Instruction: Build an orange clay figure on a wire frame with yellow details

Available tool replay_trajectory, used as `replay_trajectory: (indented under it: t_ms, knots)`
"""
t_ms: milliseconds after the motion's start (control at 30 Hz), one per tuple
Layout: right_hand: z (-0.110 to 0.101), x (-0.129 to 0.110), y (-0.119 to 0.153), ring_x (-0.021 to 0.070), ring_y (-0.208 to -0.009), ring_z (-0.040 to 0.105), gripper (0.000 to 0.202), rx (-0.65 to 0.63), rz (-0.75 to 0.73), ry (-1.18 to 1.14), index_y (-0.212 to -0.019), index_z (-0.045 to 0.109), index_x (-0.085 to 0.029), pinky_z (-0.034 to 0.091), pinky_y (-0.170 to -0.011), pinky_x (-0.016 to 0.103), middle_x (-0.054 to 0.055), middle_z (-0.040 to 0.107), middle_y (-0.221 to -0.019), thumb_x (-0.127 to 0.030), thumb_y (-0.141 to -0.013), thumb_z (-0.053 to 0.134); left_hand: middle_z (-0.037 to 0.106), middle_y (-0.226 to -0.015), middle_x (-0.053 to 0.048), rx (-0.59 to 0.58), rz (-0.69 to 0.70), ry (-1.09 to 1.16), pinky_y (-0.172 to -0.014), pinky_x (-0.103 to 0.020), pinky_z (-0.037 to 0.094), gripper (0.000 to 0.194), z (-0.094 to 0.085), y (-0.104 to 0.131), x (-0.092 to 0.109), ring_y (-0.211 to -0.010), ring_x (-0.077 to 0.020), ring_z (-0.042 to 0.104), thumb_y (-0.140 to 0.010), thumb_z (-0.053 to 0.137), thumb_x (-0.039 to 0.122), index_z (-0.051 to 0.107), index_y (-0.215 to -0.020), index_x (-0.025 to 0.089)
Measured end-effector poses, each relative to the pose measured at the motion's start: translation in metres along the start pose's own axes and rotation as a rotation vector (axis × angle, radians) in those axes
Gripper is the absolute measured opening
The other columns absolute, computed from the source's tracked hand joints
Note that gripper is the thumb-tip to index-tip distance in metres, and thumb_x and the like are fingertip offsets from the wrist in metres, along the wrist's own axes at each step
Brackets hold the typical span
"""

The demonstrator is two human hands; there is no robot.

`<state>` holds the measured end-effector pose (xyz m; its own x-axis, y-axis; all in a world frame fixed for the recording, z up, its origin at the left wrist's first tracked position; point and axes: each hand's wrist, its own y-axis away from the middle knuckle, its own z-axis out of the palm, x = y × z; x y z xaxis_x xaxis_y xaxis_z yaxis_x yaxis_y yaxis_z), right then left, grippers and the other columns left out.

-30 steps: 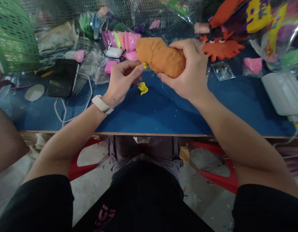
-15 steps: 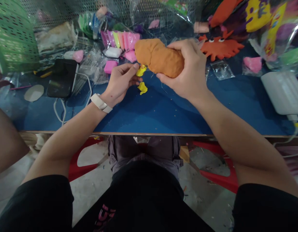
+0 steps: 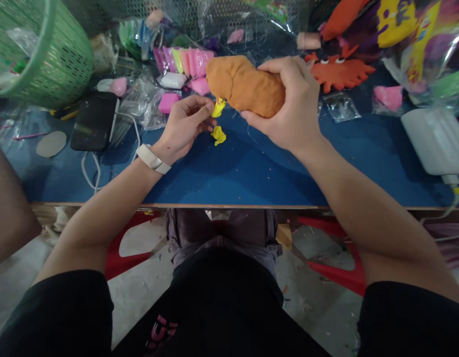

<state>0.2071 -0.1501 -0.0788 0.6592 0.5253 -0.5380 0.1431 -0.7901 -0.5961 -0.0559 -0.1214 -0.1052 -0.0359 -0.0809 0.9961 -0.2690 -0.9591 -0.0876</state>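
Note:
My right hand [image 3: 294, 101] is wrapped round the right end of a large lump of orange-brown modelling clay [image 3: 247, 87], held above the blue table. The lump has a crease across it. My left hand [image 3: 188, 121], with a pale band on its wrist, pinches a small yellow piece of clay [image 3: 218, 107] at the lump's lower left edge. Whether that piece is stuck to the lump I cannot tell. Just below the fingertips is a second yellow piece [image 3: 218, 135]. Thin threads hang under the lump.
A green basket [image 3: 71, 64] stands at left, with another person's arm [image 3: 9, 193] near it. A black phone [image 3: 95, 121] with a white cable, pink clay packets [image 3: 192, 62], an orange crab figure [image 3: 341, 72] and a white power adapter [image 3: 435, 141] lie on the table [image 3: 229, 183].
The green basket has swung right and tilted, showing its opening, and the other person's arm at left has shifted. My hands and the clay lump stay nearly in place.

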Motion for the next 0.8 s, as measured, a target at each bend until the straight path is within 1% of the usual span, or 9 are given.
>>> replay_trajectory:
  t_ms: [200,267,367,467,533,600,667,733,800]
  knots:
    - [-0.001,0.001,-0.001,0.0514,-0.144,0.063,0.057,-0.011,-0.007,0.013,-0.133,0.068,-0.05,0.052,-0.124,0.084,0.005,0.078,-0.147,-0.061,-0.085,0.095,0.073,-0.087,0.003,0.022,-0.037,0.096,-0.074,-0.028,0.061,0.023,0.006,0.001,0.008,-0.076,-0.0101,0.069,-0.113,0.079,0.02,0.074,-0.092,0.026]
    - [0.0,0.003,0.0,0.0499,-0.144,0.064,0.053,-0.006,-0.024,0.023,-0.132,0.068,-0.049,0.052,-0.125,0.082,0.005,0.077,-0.147,-0.06,-0.087,0.094,0.071,-0.085,0.003,0.024,-0.04,0.103,-0.069,-0.024,0.06,0.023,0.006,-0.001,0.007,-0.072,-0.0084,0.07,-0.113,0.083,0.024,0.074,-0.091,0.023]
    - [0.001,0.005,0.001,0.0479,-0.145,0.064,0.049,-0.006,-0.032,0.037,-0.131,0.067,-0.048,0.052,-0.127,0.08,0.005,0.077,-0.147,-0.058,-0.09,0.091,0.071,-0.083,0.003,0.035,-0.017,0.054,-0.067,-0.022,0.062,0.03,0.006,-0.003,0.004,-0.071,-0.0081,0.071,-0.106,0.094,0.038,0.073,-0.09,0.023]
    - [0.001,0.005,0.002,0.0484,-0.146,0.063,0.049,-0.005,-0.022,0.022,-0.13,0.067,-0.048,0.051,-0.127,0.08,0.005,0.077,-0.147,-0.057,-0.089,0.092,0.075,-0.086,0.001,0.028,0.024,0.012,-0.068,-0.023,0.063,0.033,0.006,-0.001,0.003,-0.077,-0.0107,0.075,-0.106,0.092,0.051,0.076,-0.092,0.026]
    - [0.001,0.004,0.001,0.0492,-0.146,0.063,0.049,0.003,-0.017,0.011,-0.13,0.068,-0.048,0.05,-0.127,0.081,0.005,0.077,-0.147,-0.057,-0.088,0.093,0.078,-0.094,0.0,0.018,0.083,-0.037,-0.068,-0.027,0.064,0.028,0.007,0.002,0.003,-0.08,-0.0131,0.076,-0.107,0.089,0.052,0.081,-0.094,0.029]
    - [0.002,0.004,0.001,0.0508,-0.145,0.063,0.05,0.006,-0.012,0.011,-0.129,0.069,-0.048,0.05,-0.125,0.084,0.005,0.077,-0.147,-0.058,-0.087,0.094,0.081,-0.102,-0.002,0.036,0.118,-0.11,-0.071,-0.029,0.065,0.023,0.008,0.004,0.004,-0.085,-0.0161,0.078,-0.102,0.094,0.048,0.082,-0.095,0.029]
    - [0.003,0.002,0.001,0.0527,-0.145,0.064,0.053,0.006,-0.007,0.017,-0.129,0.07,-0.048,0.051,-0.123,0.086,0.005,0.077,-0.146,-0.06,-0.085,0.096,0.082,-0.104,-0.003,0.079,0.098,-0.154,-0.075,-0.03,0.066,0.025,0.01,0.004,0.004,-0.096,-0.0199,0.081,-0.094,0.102,0.041,0.08,-0.095,0.029]
    - [0.005,0.001,0.001,0.0527,-0.143,0.065,0.055,0.006,-0.001,0.026,-0.13,0.07,-0.049,0.054,-0.121,0.085,0.005,0.078,-0.145,-0.062,-0.083,0.097,0.082,-0.098,-0.003,0.103,0.045,-0.138,-0.079,-0.03,0.066,0.029,0.011,0.002,0.003,-0.107,-0.0234,0.084,-0.091,0.104,0.036,0.076,-0.092,0.028]
    - [0.007,-0.001,0.002,0.0504,-0.142,0.066,0.058,0.005,0.015,0.031,-0.131,0.069,-0.051,0.057,-0.12,0.082,0.003,0.077,-0.146,-0.063,-0.082,0.097,0.08,-0.092,-0.003,0.098,0.007,-0.116,-0.081,-0.03,0.066,0.028,0.013,0.0,0.001,-0.112,-0.025,0.085,-0.094,0.099,0.034,0.073,-0.088,0.028]
